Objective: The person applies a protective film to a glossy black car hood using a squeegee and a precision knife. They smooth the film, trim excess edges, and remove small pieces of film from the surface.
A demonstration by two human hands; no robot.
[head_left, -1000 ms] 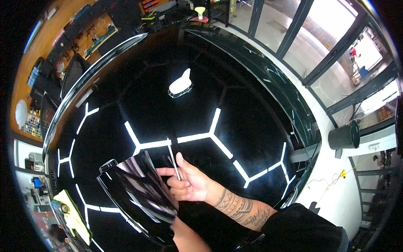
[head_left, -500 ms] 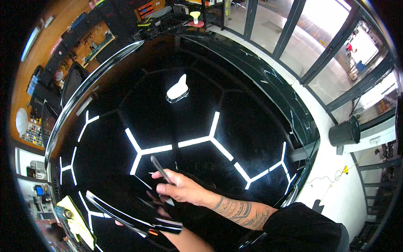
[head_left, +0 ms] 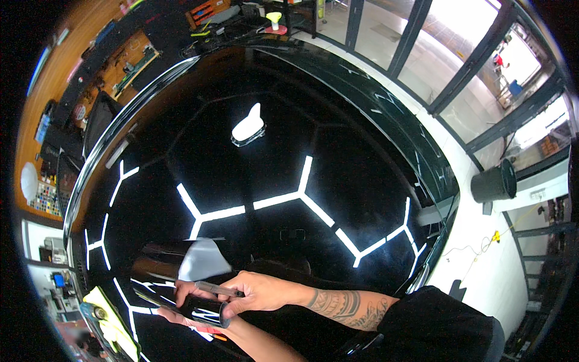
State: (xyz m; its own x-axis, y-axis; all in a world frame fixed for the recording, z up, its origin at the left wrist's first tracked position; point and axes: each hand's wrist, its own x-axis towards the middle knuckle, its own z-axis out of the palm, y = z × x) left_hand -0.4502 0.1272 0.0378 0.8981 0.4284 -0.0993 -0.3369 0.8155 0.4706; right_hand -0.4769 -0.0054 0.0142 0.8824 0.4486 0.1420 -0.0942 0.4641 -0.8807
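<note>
The left hand (head_left: pixel 170 315) supports a glossy black curved piece (head_left: pixel 205 310) from beneath, above the car roof's near left part. The right hand (head_left: pixel 260 291) grips a slim grey tool (head_left: pixel 208 287) crossing over that piece; whether its tip touches cannot be told. The step in hand appears to be close handwork on the piece; the next move seems to call for steady support and a careful tool angle. Beyond stretches the black car roof (head_left: pixel 265 169), then its white shark-fin antenna (head_left: pixel 247 128).
</note>
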